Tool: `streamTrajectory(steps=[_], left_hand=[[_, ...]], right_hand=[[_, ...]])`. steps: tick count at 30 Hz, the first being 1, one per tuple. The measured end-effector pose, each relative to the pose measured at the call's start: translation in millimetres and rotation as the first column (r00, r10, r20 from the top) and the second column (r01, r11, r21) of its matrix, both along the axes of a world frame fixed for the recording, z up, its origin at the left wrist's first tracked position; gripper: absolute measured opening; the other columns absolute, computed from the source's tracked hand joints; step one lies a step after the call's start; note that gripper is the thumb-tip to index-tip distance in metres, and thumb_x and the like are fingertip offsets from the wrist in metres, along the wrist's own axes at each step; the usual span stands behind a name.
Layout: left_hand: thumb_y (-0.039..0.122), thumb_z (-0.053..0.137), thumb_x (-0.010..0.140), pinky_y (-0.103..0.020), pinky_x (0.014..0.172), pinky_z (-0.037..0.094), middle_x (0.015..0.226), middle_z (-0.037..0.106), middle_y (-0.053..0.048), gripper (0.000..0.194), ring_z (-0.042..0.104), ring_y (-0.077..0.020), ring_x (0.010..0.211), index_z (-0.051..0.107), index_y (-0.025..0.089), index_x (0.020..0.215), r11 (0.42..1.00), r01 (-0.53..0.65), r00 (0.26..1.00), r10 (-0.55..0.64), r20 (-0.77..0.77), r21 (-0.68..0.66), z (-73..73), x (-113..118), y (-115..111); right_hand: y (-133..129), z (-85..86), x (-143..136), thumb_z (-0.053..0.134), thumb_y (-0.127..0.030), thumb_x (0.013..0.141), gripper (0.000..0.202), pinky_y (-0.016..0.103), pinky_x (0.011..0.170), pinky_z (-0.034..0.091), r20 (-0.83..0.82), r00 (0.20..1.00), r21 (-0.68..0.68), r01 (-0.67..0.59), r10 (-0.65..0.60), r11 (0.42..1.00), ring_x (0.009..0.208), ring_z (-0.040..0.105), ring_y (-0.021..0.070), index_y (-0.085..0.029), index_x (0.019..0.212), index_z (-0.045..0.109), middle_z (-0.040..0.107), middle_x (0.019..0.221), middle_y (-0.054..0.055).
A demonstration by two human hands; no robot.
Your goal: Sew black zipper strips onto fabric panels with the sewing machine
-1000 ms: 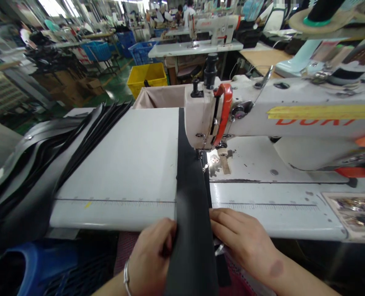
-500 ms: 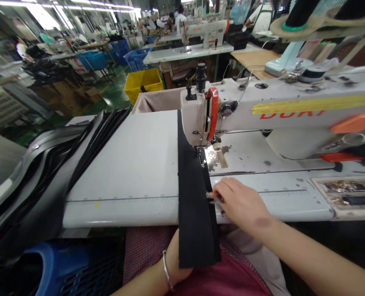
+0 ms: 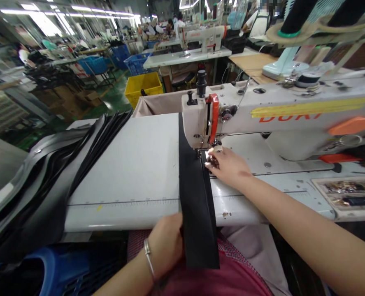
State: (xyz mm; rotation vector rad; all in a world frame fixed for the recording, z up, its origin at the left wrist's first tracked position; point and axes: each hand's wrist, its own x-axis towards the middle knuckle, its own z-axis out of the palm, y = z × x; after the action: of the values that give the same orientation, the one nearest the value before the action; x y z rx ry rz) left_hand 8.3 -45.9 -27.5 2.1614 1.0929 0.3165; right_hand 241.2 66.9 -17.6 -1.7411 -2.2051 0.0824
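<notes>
A long black strip of leather-like material [image 3: 197, 209] runs under the needle of the sewing machine [image 3: 197, 119] and hangs over the table's front edge. My left hand [image 3: 166, 242], wearing a bangle, grips the strip's left edge near its lower end. Its fingertips are hidden behind the strip. Close by the presser foot [image 3: 200, 153], my right hand [image 3: 227, 166] has its fingers curled at the strip's folded right edge. Thumb and forefinger are bent toward each other, and what lies between them is too small to make out.
Several black pieces [image 3: 77, 164] are draped in a pile over the table's left side. Below stands a blue basket [image 3: 48, 267]. A tray of small metal parts [image 3: 349, 187] sits at right. Behind are a yellow bin [image 3: 143, 86] and another sewing machine [image 3: 203, 39].
My right hand has moved away from me along the strip's edge, up to the presser foot. My left hand has shifted up and left, from under the strip to its left edge.
</notes>
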Motion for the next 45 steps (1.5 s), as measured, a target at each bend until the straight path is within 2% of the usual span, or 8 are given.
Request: streamTrajectory(steps=[2,3,5,7,10,34,40,45], left_hand=[[0.027,0.05,0.087,-0.048,0.084,0.051,0.102,0.062,-0.012,0.029,0.06,-0.0296,0.096,0.053,0.017,0.114,0.955,-0.15,0.978,0.181,-0.105,0.255,16.5,-8,28],[0.023,0.052,0.085,-0.05,0.093,0.046,0.114,0.058,-0.014,0.037,0.055,-0.0308,0.108,0.05,0.015,0.121,0.919,-0.122,0.971,0.189,-0.147,0.374,21.3,-10,44],[0.013,0.049,0.083,-0.048,0.108,0.032,0.139,0.041,-0.014,0.056,0.038,-0.0285,0.13,0.038,0.018,0.137,0.87,0.15,0.969,-0.037,-0.242,0.47,24.1,-9,77],[0.01,0.048,0.081,-0.046,0.114,0.022,0.151,0.026,-0.01,0.068,0.023,-0.0251,0.14,0.028,0.023,0.144,0.807,0.416,0.898,-0.291,-0.33,0.42,21.3,-5,103],[0.017,0.055,0.078,-0.047,0.116,0.015,0.154,0.019,-0.009,0.076,0.013,-0.0253,0.143,0.023,0.023,0.147,0.758,0.553,0.823,-0.433,-0.367,0.346,17.1,-2,124],[0.016,0.066,0.061,-0.046,0.119,0.013,0.153,0.022,-0.012,0.093,0.019,-0.0277,0.141,0.027,0.015,0.146,0.734,0.58,0.807,-0.459,-0.372,0.353,12.1,-1,122],[0.047,0.051,0.091,-0.046,0.117,0.021,0.147,0.036,-0.012,0.058,0.031,-0.0257,0.137,0.041,0.017,0.139,0.717,0.518,0.855,-0.422,-0.302,0.467,6.2,2,118],[0.04,0.043,0.097,-0.045,0.116,0.028,0.141,0.045,-0.011,0.044,0.04,-0.0236,0.132,0.048,0.016,0.133,0.682,0.489,0.872,-0.406,-0.275,0.544,1.5,4,115]], right_hand=[[-40,0.8,3,0.053,-0.023,0.084,0.031,0.036,0.09,0.045,-0.035,0.973,0.0,-0.226,0.226,0.974,0.111,0.052,0.0225,-0.02,0.115,0.057,0.059,0.118,0.009],[-59,0.0,5,0.052,-0.019,0.083,0.035,0.036,0.093,0.045,-0.065,0.937,0.008,-0.345,0.344,0.939,0.113,0.052,0.0214,-0.019,0.118,0.056,0.058,0.121,0.009],[-91,-3.6,8,0.052,-0.016,0.079,0.045,0.038,0.094,0.046,-0.088,0.878,0.022,-0.471,0.471,0.882,0.118,0.05,0.0223,-0.018,0.123,0.054,0.056,0.126,0.01],[-111,-9.0,11,0.054,-0.017,0.074,0.055,0.04,0.095,0.047,-0.059,0.852,0.034,-0.519,0.52,0.854,0.123,0.047,0.0246,-0.015,0.129,0.05,0.053,0.132,0.012],[-119,-15.4,12,0.056,-0.016,0.069,0.065,0.042,0.093,0.049,0.027,0.842,0.034,-0.539,0.538,0.842,0.126,0.044,0.027,-0.016,0.134,0.047,0.049,0.138,0.012],[-98,-18.1,7,0.048,-0.009,0.085,0.031,0.035,0.085,0.054,0.009,0.821,0.177,-0.563,0.57,0.807,0.105,0.058,0.0224,-0.012,0.114,0.061,0.066,0.108,0.009],[-90,-16.0,8,0.049,-0.009,0.084,0.033,0.035,0.084,0.053,-0.026,0.848,0.132,-0.522,0.529,0.843,0.102,0.058,0.0216,-0.017,0.114,0.062,0.066,0.109,0.005],[-76,-13.4,9,0.054,-0.006,0.078,0.037,0.035,0.089,0.05,-0.028,0.864,0.099,-0.498,0.503,0.861,0.104,0.056,0.0215,-0.018,0.111,0.062,0.065,0.109,0.005]])
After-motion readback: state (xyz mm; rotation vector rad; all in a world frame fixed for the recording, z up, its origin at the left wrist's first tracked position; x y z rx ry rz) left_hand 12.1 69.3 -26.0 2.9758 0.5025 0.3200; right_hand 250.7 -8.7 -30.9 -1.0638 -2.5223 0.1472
